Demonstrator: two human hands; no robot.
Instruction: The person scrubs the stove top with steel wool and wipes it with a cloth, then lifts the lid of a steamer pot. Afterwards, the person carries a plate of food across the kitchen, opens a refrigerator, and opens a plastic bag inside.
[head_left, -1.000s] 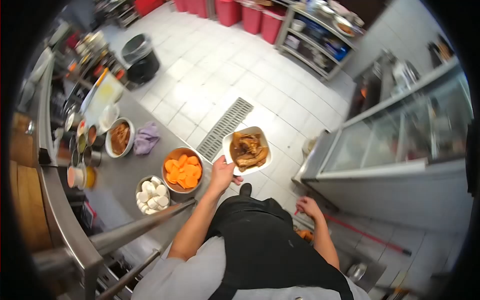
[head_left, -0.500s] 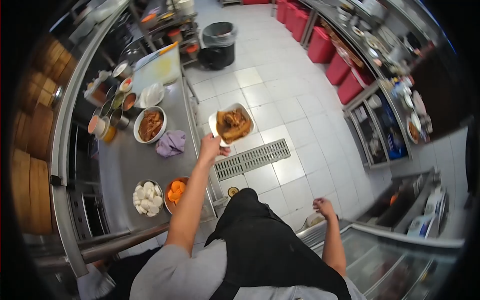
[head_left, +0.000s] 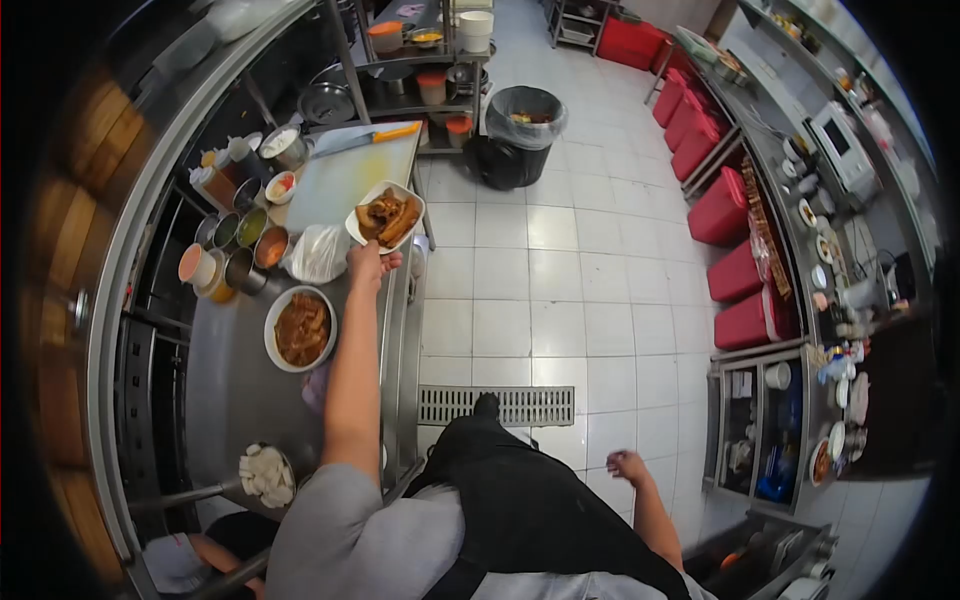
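Observation:
My left hand (head_left: 372, 266) grips the near rim of a small white bowl (head_left: 356, 238) and holds it out by the counter's right edge, near a cutting board (head_left: 325, 172). Thick brown pieces of food in dark sauce (head_left: 386, 216) fill the bowl. Below it on the counter stands a larger white bowl (head_left: 270, 338) with similar saucy food. A crumpled clear plastic bag or wrap (head_left: 318, 252) lies between the two bowls. Over the floor at the right hangs my right hand (head_left: 627, 466), empty, its fingers loosely bent and a little apart.
A knife with a yellow handle (head_left: 396, 132) lies on the board. Sauce containers (head_left: 252, 228) line the counter's left side. A bin (head_left: 522, 130) stands ahead, red tubs (head_left: 720, 208) to the right. A floor drain (head_left: 540, 405) is by my feet. Another person's arm (head_left: 222, 565) shows lower left.
I have stepped forward and turned. My left hand has carried the small bowl from over the floor to the counter edge by the cutting board. The right hand still hangs empty.

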